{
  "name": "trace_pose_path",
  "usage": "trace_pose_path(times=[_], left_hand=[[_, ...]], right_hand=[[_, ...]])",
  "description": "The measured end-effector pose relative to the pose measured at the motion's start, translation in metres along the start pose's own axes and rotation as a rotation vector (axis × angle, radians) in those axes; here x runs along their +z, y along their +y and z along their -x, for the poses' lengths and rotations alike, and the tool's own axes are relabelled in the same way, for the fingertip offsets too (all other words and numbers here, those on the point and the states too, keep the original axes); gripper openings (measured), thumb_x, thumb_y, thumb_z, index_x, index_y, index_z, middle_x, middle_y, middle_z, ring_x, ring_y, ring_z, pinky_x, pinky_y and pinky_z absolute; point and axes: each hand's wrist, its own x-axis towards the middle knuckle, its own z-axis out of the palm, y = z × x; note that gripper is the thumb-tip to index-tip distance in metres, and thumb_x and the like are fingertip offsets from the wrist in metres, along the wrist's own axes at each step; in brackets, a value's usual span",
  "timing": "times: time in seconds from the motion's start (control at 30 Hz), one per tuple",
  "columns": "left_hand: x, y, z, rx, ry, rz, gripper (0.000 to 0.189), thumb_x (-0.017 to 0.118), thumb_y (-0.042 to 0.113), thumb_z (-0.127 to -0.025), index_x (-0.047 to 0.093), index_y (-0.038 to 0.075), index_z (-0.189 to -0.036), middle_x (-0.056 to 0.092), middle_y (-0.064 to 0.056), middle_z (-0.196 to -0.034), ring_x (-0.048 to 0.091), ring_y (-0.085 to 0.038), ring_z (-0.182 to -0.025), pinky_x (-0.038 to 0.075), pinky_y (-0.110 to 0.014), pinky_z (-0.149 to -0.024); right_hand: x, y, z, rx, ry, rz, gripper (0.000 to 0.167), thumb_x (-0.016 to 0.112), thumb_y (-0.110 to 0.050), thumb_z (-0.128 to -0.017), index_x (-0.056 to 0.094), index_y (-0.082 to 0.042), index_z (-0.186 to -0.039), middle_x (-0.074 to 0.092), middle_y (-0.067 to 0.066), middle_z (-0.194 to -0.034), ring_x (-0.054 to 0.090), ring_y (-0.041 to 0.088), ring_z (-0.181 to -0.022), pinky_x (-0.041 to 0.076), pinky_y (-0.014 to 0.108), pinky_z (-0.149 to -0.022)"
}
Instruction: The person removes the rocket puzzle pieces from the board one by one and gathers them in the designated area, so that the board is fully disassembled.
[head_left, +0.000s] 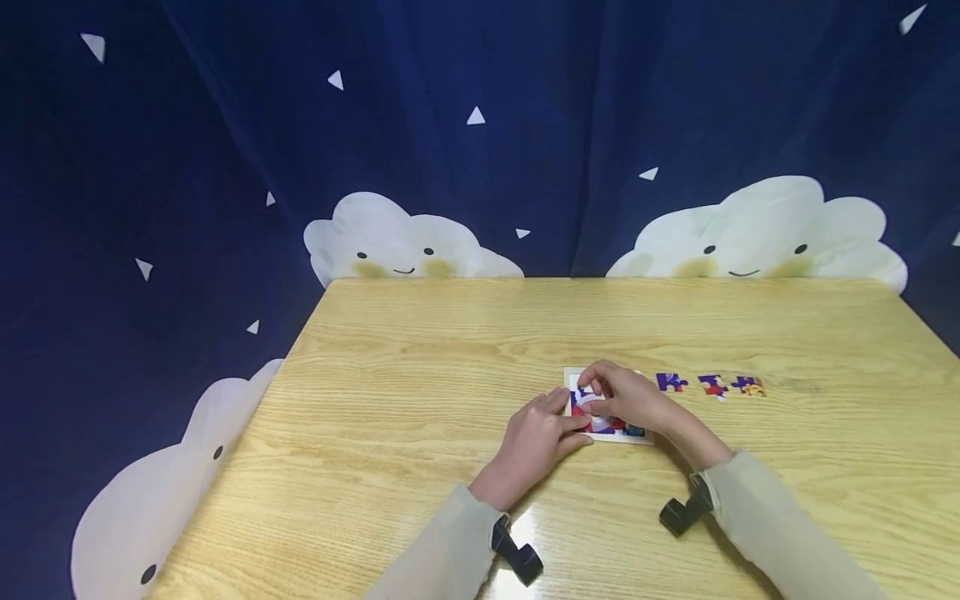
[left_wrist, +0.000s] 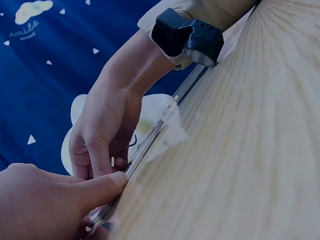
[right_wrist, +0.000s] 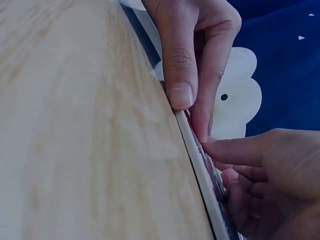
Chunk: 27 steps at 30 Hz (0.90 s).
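Observation:
A small jigsaw puzzle in a white-rimmed tray (head_left: 637, 442) lies on the table, its picture red, purple and white. My left hand (head_left: 531, 437) rests at the tray's lower left corner. In the right wrist view, its thumb (right_wrist: 181, 92) presses on the rim while another straight finger touches the picture. Over the upper part of the puzzle, my right hand (head_left: 628, 398) bends its fingers and thumb down around a small purple puzzle piece (head_left: 586, 389), largely hidden. The left wrist view shows the right hand (left_wrist: 107, 130) with its fingertips low against the puzzle.
To the right of the tray lie several loose puzzle pieces, among them a purple one (head_left: 670, 382) and a red and purple one (head_left: 712, 385). A wooden table (head_left: 390, 392) carries everything. Behind it hangs a dark blue curtain (head_left: 420, 100) with clouds and triangles.

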Motion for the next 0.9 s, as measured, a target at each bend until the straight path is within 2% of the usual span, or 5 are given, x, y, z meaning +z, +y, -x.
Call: trace_pose_path(times=[0.4, 0.57, 0.73, 0.9], left_hand=[[0.0, 0.0, 0.0, 0.005, 0.007, -0.018, 0.029, 0.067, 0.046, -0.088, 0.076, 0.028, -0.108, 0.066, -0.014, -0.13, 0.064, -0.024, -0.122, 0.052, -0.035, -0.104], [0.002, 0.0, 0.001, -0.001, 0.002, -0.003, 0.029, 0.068, 0.046, -0.088, 0.076, 0.027, -0.109, 0.066, -0.014, -0.13, 0.064, -0.025, -0.121, 0.053, -0.036, -0.103], [0.002, 0.001, 0.001, 0.001, 0.014, -0.004, 0.029, 0.068, 0.046, -0.087, 0.076, 0.028, -0.108, 0.067, -0.014, -0.128, 0.065, -0.024, -0.12, 0.054, -0.036, -0.101], [0.001, 0.0, 0.0, 0.014, 0.02, -0.013, 0.029, 0.068, 0.046, -0.087, 0.076, 0.027, -0.108, 0.067, -0.014, -0.128, 0.065, -0.025, -0.12, 0.054, -0.036, -0.102]], right_hand=[[0.004, 0.002, 0.003, -0.001, 0.05, -0.012, 0.024, 0.072, -0.013, -0.088, 0.06, -0.007, -0.108, 0.05, 0.003, -0.084, 0.043, 0.011, -0.071, 0.035, 0.02, -0.059], [0.009, 0.005, 0.005, -0.059, 0.11, -0.053, 0.026, 0.074, -0.009, -0.085, 0.059, -0.006, -0.106, 0.049, 0.006, -0.084, 0.043, 0.011, -0.071, 0.037, 0.02, -0.058], [0.012, 0.008, 0.007, -0.1, 0.168, -0.089, 0.028, 0.076, -0.008, -0.084, 0.06, -0.01, -0.107, 0.056, 0.006, -0.093, 0.051, 0.012, -0.079, 0.045, 0.017, -0.066], [0.011, 0.008, 0.009, -0.107, 0.194, -0.142, 0.022, 0.071, -0.004, -0.087, 0.062, -0.011, -0.106, 0.065, 0.007, -0.093, 0.058, 0.008, -0.079, 0.05, 0.018, -0.068]])
